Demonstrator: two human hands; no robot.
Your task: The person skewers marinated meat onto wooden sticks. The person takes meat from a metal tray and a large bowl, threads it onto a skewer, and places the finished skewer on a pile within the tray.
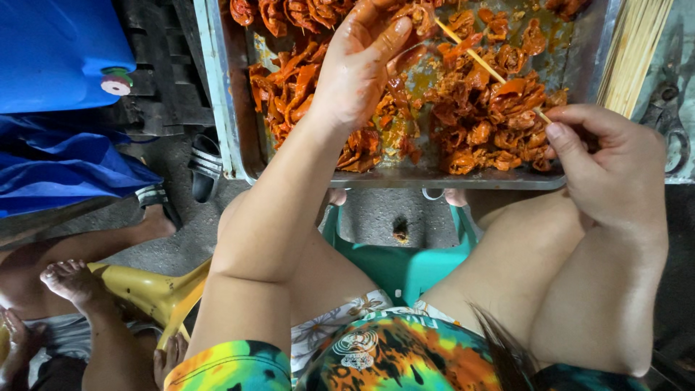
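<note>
The left hand [358, 69] reaches into the metal tray [217, 94], its fingers [387, 36] pinched on a piece of orange, sauce-coated meat [416, 14] at the tip of a thin wooden skewer [481, 65]. The right hand [615, 170] grips the skewer's near end, fingers closed tight around it just at the tray's front edge. The skewer slants across the tray over a heap of meat pieces [499, 123].

To thread well, the judgement is that the right hand should keep the stick steady and low while the left pushes the piece squarely onto the point, with fingertips kept to the sides of the tip and not in front of it; the sauce looks slippery, so a firm pinch matters.

The tray sits just beyond the person's knees, above a green plastic stool [405, 268]. A bundle of bare skewers [633, 51] lies at its right. The floor is grey concrete; a blue container [58, 51] and another person's bare foot [72, 279] are on the left.
</note>
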